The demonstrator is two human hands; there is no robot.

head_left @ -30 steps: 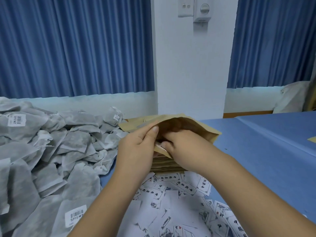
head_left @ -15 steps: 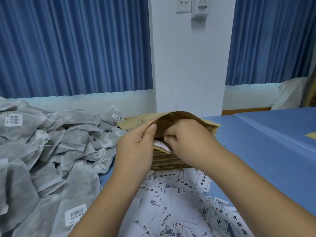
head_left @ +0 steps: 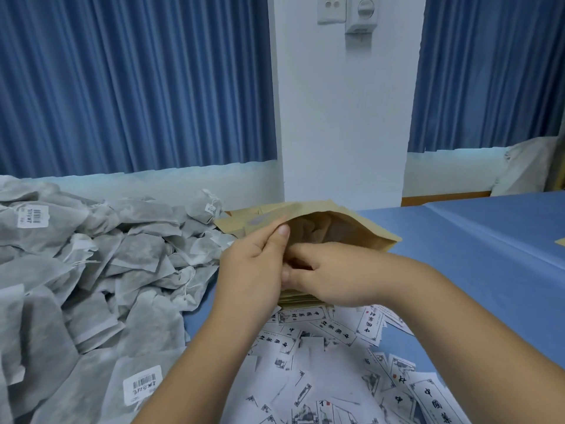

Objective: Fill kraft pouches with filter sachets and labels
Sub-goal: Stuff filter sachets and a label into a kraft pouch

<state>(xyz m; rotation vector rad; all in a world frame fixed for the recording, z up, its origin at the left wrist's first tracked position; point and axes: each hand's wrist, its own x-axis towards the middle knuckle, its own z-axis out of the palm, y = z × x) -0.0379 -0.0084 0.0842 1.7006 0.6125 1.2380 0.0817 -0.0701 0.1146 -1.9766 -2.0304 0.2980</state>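
Observation:
A kraft pouch [head_left: 345, 229] is held open above a stack of flat kraft pouches [head_left: 301, 299] at the table's middle. My left hand [head_left: 253, 264] pinches the pouch's near-left mouth edge between thumb and fingers. My right hand [head_left: 333, 273] grips the near-right edge of the mouth, its fingertips curled inward at the opening. Whether a label is in those fingers is hidden. Grey filter sachets [head_left: 91, 270] lie heaped to the left. Printed white labels [head_left: 330, 362] are scattered in front of the stack.
The blue table cover [head_left: 489, 264] stretches away to the right. A white pillar [head_left: 345, 117] and blue curtains [head_left: 137, 81] stand behind the table. A further kraft piece [head_left: 561, 241] peeks in at the right edge.
The white label seen at my right fingertips earlier is no longer visible. The pouch mouth has spread wider, and my right hand has shifted slightly lower at the opening.

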